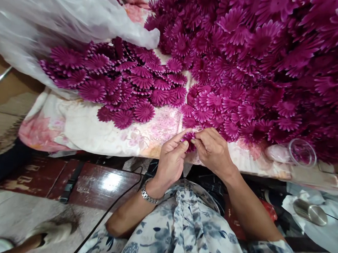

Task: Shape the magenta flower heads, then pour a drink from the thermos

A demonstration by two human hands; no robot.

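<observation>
My left hand (171, 160), with a metal watch on its wrist, and my right hand (213, 149) meet at the near edge of a cloth-covered surface (81, 125). Both pinch the same magenta fabric flower (189, 139), fingers closed on it. Just beyond my fingertips lies a big heap of the same magenta flowers (259, 71). A flatter spread of flowers (117, 82) lies to the left, partly under a clear plastic bag (50, 18).
A clear plastic cup (302, 152) lies on its side at the cloth's right edge. A metal cylinder (310, 212) rests on white cloth lower right. A black cable (108, 210) runs across the dark red floor. A foot in a sandal (50, 233) shows lower left.
</observation>
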